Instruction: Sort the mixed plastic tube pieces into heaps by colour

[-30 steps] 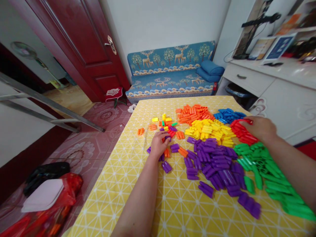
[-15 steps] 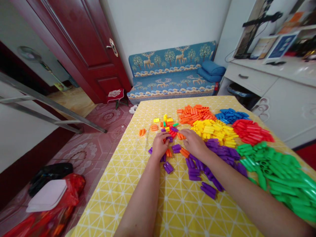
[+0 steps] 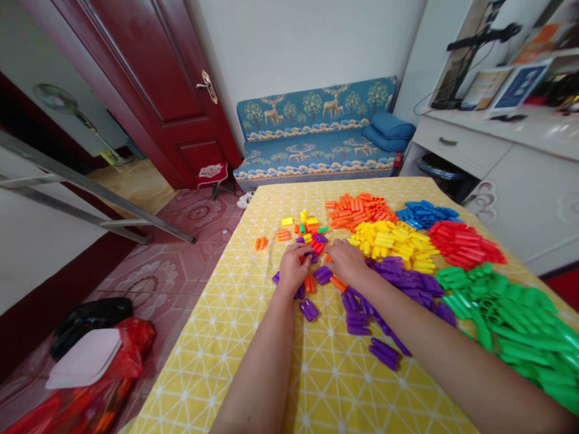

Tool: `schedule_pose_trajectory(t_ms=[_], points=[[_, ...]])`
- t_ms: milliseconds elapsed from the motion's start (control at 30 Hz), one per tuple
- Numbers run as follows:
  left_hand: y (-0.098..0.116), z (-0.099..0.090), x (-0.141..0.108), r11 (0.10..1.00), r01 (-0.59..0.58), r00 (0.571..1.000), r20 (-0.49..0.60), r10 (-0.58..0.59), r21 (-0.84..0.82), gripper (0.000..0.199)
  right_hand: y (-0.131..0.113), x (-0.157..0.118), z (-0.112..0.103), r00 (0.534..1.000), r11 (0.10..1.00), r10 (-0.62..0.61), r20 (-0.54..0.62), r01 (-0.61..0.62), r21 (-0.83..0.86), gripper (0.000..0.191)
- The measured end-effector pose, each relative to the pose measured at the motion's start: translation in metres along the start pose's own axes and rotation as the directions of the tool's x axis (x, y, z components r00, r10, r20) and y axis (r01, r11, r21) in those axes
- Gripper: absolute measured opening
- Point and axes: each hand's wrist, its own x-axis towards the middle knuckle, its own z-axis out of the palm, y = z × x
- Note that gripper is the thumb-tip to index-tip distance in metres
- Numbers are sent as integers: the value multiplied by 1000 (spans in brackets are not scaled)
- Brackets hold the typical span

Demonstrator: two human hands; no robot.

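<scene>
Here at the table, the yellow pile (image 3: 391, 241) of plastic pieces sits in the thick of the action, and both bare hands are at work to its left. The left hand (image 3: 295, 265), the farther of the two from the yellow pile, bends over small red and purple pieces (image 3: 318, 247), its fingers curled in; whether they are clamped on one, I can't tell, since the hand covers the contact. The right hand (image 3: 348, 262) is just beside the yellow pile's left edge, knuckles up, fingertips down at an orange block (image 3: 327, 258) mostly hidden beneath them; again, no telling if the fingers pinch it or merely rest there. And what colour around the yellow pile! The orange pile (image 3: 359, 209) lies just beyond it, the blue pile (image 3: 425, 214) beyond and to the right, the red pile (image 3: 465, 243) directly right, the green pile (image 3: 511, 319) nearer and to the right, and the purple pile (image 3: 402, 277) on its near side, partly under the right forearm. Well left of the yellow pile, an orange trio (image 3: 261, 243) lies alone on the patterned tablecloth (image 3: 217, 337), while way beyond stands the blue sofa (image 3: 316, 144).
</scene>
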Motion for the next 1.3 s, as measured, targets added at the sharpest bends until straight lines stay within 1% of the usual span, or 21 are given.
schedule_pose_trajectory(t_ms=[100,167,200,267,333,367,400,433,467,533,600,667,767,833,900,967,1000,1067,1133,1200,1300], points=[[1,-1,0,1000,5,1000,7,-5,4,25,9,11,-10,999,1000,-6,44,6,-9,24],[2,-1,0,1000,5,1000,10,-5,5,24,21,24,-23,999,1000,8,33,-7,-19,22],[2,-1,0,1000,5,1000,11,-5,4,24,27,31,-31,1000,999,23,-6,-23,-33,23],[3,-1,0,1000,10,1000,14,-10,4,23,40,42,-47,987,995,55,-148,-66,-70,29],[3,-1,0,1000,16,1000,19,-16,6,24,49,47,-59,951,990,73,-299,-104,-90,39],[3,-1,0,1000,17,1000,19,-17,8,24,50,46,-62,938,991,71,-340,-106,-86,42],[2,-1,0,1000,16,1000,18,-16,10,24,49,43,-63,937,993,65,-344,-97,-74,41],[2,0,0,1000,13,1000,16,-14,13,24,47,38,-62,949,995,63,-309,-84,-56,39],[2,0,0,1000,9,1000,14,-9,15,24,43,31,-59,969,997,60,-240,-70,-32,35],[1,0,0,1000,-1,1000,9,0,17,24,32,14,-49,999,999,47,-28,-47,-1,30],[0,0,0,1000,-6,1000,7,5,17,24,20,-4,-35,983,1000,7,181,-7,-1,29],[1,0,0,1000,-2,1000,7,2,16,23,12,-19,-23,958,998,-52,282,60,-20,32],[2,-1,0,1000,5,1000,11,-5,16,23,8,-30,-9,960,993,-112,256,119,-13,28],[3,-2,0,1000,2,1000,13,-2,15,23,9,-29,-3,986,996,-76,152,68,56,23],[4,-2,0,1000,-2,1000,13,2,11,21,10,-24,5,1000,974,22,-8,-19,227,24],[5,-2,0,1000,1,1000,10,-1,4,18,9,-18,17,977,868,151,-152,-57,494,28],[6,-2,0,1000,5,1000,9,-5,-1,16,8,-15,24,959,778,207,-194,-41,627,30],[6,-3,0,1000,11,1000,9,-11,-14,16,3,-12,42,933,578,287,-217,12,816,32],[7,-3,0,1000,14,1000,6,-14,-25,19,-1,-10,58,922,430,331,-201,42,902,33],[8,-4,-1,999,12,1000,2,-12,-34,23,-4,-9,69,919,337,358,-165,37,941,36],[10,-4,-1,999,8,1000,6,-8,-46,23,-5,-9,73,913,200,396,-95,15,980,42]])
